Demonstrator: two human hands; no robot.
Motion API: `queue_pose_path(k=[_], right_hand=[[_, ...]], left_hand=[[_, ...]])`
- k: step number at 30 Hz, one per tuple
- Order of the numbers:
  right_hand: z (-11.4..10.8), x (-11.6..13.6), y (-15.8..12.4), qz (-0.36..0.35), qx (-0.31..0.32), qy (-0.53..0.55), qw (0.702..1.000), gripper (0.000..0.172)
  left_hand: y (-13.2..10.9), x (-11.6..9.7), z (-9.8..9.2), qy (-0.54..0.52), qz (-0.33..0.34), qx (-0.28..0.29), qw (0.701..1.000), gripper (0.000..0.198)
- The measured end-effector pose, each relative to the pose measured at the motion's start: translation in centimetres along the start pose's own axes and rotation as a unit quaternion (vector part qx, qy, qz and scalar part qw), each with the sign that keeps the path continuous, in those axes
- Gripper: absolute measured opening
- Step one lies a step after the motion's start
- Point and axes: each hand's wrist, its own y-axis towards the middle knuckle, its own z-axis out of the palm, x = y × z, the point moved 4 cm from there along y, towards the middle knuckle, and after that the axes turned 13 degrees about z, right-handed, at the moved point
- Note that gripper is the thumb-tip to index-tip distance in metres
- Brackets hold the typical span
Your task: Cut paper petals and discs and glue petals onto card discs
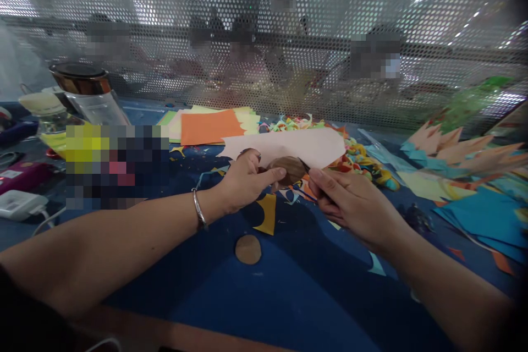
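Observation:
My left hand (246, 179) is closed, its thumb pressing a brown round disc (292, 170) against a sheet of pale pink paper (284, 144). Between the thumb and fingers of my right hand (340, 192) is a slim dark pointed tool (304, 165). Its tip meets the disc's right edge; most of it is hidden, so its exact kind does not show. Below my hands, a second brown disc (248, 249) lies flat on the blue tabletop (264, 302). Near my left hand rests a yellow paper offcut (267, 214) with a curved cut edge.
Orange paper (210, 127) tops a stack at the back. Curled paper scraps (363, 165) heap behind my right hand. Blue sheets (487, 220) and folded paper pieces (466, 148) lie right. A lidded jar (94, 96) and a white charger (22, 204) stand left. A perforated screen (264, 82) closes the back.

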Motion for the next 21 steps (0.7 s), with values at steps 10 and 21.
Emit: queue_pose_path(k=[10, 21], right_hand=[[-0.7, -0.4, 0.2, 0.015, -0.030, -0.054, 0.998, 0.062], [-0.8, -0.1, 0.3, 0.007, -0.013, -0.054, 0.998, 0.059]], left_hand=[[0.2, 0.6, -0.6, 0.002, -0.004, -0.010, 1.000, 0.047], [0.4, 1.0, -1.5, -0.006, -0.010, -0.066, 0.998, 0.050]])
